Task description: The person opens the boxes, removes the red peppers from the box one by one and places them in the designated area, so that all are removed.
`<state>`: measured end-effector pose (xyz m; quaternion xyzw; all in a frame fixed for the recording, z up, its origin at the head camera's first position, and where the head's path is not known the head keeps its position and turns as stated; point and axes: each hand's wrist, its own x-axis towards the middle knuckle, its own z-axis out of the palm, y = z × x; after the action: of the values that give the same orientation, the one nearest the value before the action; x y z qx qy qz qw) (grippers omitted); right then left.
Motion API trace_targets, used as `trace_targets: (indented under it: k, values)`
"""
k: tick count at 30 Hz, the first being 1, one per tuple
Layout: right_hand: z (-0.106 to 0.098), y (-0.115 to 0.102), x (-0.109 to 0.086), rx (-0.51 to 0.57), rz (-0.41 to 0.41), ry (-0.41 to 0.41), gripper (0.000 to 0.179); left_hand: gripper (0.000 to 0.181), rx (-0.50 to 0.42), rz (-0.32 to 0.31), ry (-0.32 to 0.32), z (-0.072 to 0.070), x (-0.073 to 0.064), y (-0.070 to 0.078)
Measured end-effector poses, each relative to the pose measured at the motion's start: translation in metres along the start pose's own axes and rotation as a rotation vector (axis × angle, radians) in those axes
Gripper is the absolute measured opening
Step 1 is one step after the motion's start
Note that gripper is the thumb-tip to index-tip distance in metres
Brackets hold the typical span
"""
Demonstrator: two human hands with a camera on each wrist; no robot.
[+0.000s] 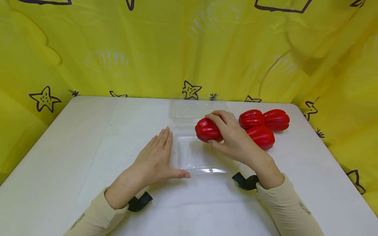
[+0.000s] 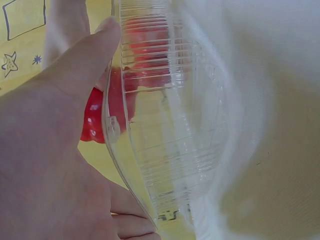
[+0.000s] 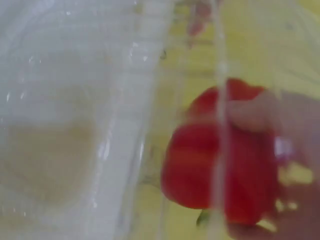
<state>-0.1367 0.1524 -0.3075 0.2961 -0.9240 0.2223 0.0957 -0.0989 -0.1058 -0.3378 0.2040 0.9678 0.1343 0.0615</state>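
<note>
A clear plastic hinged container (image 1: 200, 171) stands mid-table with its lid (image 1: 189, 109) folded back toward the yellow cloth. Straight fingers of my left hand (image 1: 155, 160) lie along its left side, the thumb reaching along the front edge. In the left wrist view that hand touches the container's rim (image 2: 131, 150). Above the container's right part, my right hand (image 1: 236, 137) grips a red bell pepper (image 1: 206, 130) between thumb and fingers. Through the clear plastic, the right wrist view shows this pepper (image 3: 192, 170) with a bit of green stem, somewhat blurred.
Three more red bell peppers lie together right of the container: one left (image 1: 251, 118), one right (image 1: 277, 119), and one in front (image 1: 262, 137), partly behind my right wrist. A yellow patterned cloth (image 1: 153, 49) hangs behind the white table (image 1: 73, 147).
</note>
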Motion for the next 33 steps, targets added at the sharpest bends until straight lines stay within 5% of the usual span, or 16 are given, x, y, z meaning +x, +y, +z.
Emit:
trace_targets:
  k: [33]
  values:
    - [-0.039, 0.015, -0.022, -0.06, 0.009, 0.088, 0.069, 0.135, 0.001, 0.001, 0.016, 0.003, 0.001, 0.001]
